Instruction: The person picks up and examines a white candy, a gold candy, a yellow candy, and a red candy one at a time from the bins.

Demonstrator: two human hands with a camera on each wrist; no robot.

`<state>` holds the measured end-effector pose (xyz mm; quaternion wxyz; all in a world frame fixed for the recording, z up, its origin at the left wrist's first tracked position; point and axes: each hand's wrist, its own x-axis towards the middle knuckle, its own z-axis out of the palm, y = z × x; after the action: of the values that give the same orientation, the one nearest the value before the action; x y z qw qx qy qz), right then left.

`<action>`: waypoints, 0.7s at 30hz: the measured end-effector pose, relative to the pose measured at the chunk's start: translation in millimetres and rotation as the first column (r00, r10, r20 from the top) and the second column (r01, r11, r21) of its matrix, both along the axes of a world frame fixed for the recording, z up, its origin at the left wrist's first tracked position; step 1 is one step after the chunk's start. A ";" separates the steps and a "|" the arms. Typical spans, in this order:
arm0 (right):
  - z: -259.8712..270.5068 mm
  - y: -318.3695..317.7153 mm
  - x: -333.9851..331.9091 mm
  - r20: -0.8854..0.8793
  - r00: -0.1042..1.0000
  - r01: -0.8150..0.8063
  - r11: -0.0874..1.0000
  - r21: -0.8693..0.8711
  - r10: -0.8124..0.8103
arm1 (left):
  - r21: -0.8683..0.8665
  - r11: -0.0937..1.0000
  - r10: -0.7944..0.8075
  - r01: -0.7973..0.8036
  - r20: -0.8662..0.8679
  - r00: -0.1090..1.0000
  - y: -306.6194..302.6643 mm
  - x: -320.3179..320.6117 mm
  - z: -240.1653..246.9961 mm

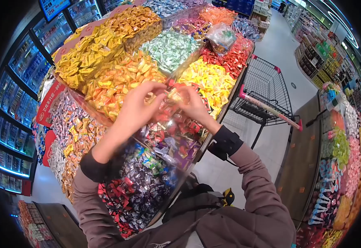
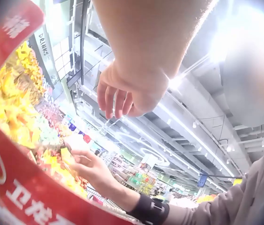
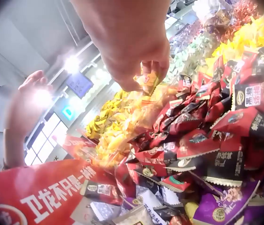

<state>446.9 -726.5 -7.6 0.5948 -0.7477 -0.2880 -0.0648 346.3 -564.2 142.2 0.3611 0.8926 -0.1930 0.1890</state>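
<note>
The right hand (image 1: 193, 108) pinches a small yellow-wrapped candy (image 1: 175, 96) above a bin of red and black wrapped candies (image 3: 193, 145). Its fingertips and the candy (image 3: 148, 83) show at the top of the right wrist view. Just to its left in the head view is the left hand (image 1: 137, 105), fingers loosely bent, over orange-yellow candies (image 1: 124, 78). In the left wrist view this left hand (image 2: 132, 89) has nothing visible in its fingers, and it stands apart from the right hand (image 2: 94, 172).
Bins of yellow (image 1: 211, 80), pale green (image 1: 170, 47) and dark (image 1: 143, 186) wrapped candies surround the hands. A clear bag (image 1: 221, 37) lies on the far candies. Right of the display stands a black shopping cart (image 1: 265, 84). Red signs (image 1: 50, 103) line the left edge.
</note>
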 end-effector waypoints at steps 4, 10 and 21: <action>35.0 -15.5 -4.9 -0.017 0.996 0.088 0.991 0.097 -0.086 | -0.020 0.999 -0.035 0.032 -0.149 0.988 -9.6 51.1 11.9; 42.0 -26.0 10.2 -0.030 0.994 0.108 0.926 0.362 -0.104 | 0.049 0.998 -0.027 0.045 -0.320 0.947 -27.2 111.3 -11.4; 48.5 -46.3 22.9 -0.084 0.988 0.156 0.899 0.410 -0.133 | -0.057 0.997 -0.072 0.054 -0.379 0.923 -58.4 153.9 -28.7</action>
<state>469.8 -772.8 40.9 0.7413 -0.6248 -0.1953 -0.1483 500.2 -622.6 113.6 0.4178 0.8971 -0.1434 0.0051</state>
